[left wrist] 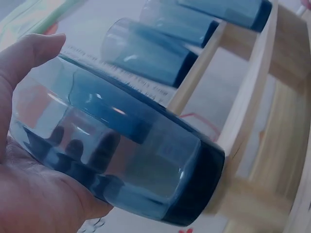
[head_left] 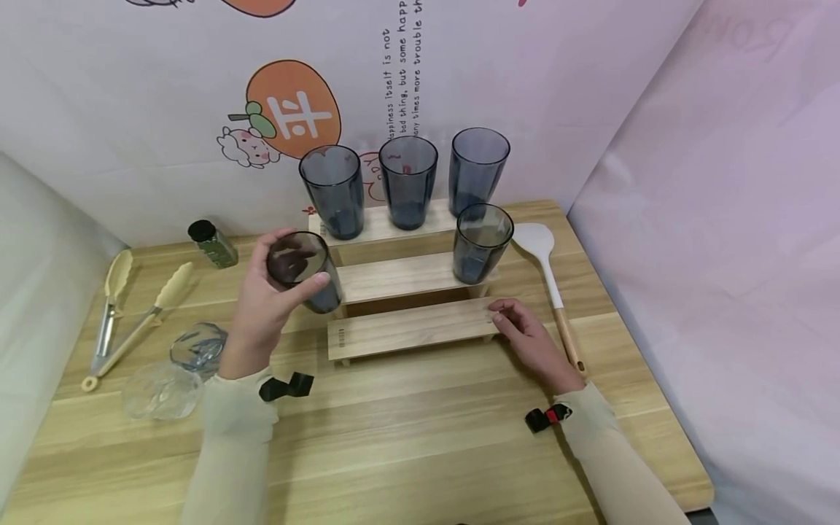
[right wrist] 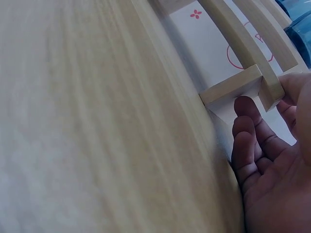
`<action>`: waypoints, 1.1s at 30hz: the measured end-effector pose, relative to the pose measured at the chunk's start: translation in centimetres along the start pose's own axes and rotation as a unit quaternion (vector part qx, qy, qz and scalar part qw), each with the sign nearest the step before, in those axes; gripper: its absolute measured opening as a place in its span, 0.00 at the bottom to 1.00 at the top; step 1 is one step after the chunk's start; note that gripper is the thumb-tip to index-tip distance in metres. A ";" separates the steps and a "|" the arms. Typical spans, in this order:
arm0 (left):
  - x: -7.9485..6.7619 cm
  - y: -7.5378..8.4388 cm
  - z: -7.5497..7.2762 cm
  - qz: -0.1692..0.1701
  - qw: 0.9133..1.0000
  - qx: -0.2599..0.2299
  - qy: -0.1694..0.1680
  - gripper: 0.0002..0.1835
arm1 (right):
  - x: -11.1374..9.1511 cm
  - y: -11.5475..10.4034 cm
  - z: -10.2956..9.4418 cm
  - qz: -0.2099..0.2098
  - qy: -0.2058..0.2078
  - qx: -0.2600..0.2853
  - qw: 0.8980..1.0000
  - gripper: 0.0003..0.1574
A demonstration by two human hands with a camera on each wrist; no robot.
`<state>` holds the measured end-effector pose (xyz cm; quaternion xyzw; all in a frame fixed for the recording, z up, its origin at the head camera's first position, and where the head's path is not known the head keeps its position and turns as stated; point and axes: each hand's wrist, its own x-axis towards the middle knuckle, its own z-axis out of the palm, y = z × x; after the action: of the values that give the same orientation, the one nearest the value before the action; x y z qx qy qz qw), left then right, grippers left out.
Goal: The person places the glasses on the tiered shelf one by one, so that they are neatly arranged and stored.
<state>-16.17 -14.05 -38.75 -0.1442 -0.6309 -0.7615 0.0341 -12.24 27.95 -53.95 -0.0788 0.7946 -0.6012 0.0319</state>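
A blue-grey drinking glass (head_left: 323, 295) is gripped in my left hand (head_left: 262, 306), thumb on one side and fingers around the other. It is held tilted at the left end of a three-step wooden rack (head_left: 394, 329); in the left wrist view the glass (left wrist: 146, 141) has its dark base toward the rack. My right hand (head_left: 528, 339) pinches the right end of the rack's lowest step; in the right wrist view its fingers (right wrist: 245, 145) curl at that end. Three matching glasses (head_left: 408, 182) stand on the top step. One more glass (head_left: 481, 248) stands at the middle step's right end.
Left of the rack lie tongs (head_left: 108, 321), a second yellow-tipped utensil (head_left: 157, 302), a green spice jar (head_left: 215, 246) and two clear glass bowls (head_left: 160, 390), partly behind my left forearm. A white spatula (head_left: 547, 270) with a wooden handle lies right. Printed cloth hangs behind the table.
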 end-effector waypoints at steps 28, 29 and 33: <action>1.5 -2.3 4.6 0.025 0.999 -0.007 0.027 0.46 | 0.0 0.2 0.0 -0.003 0.004 0.013 1.000 0.16; 1.4 -2.4 4.5 0.028 0.999 0.001 0.030 0.47 | 0.0 0.2 0.0 -0.004 0.004 0.014 1.000 0.16; 0.4 -2.7 3.9 0.056 0.996 0.034 0.052 0.50 | 0.0 0.2 0.1 0.000 0.005 0.016 1.000 0.17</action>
<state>-16.54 -9.71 -40.54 -0.1382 -0.6451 -0.7427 0.1146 -12.27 27.93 -54.15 -0.0758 0.7852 -0.6139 0.0292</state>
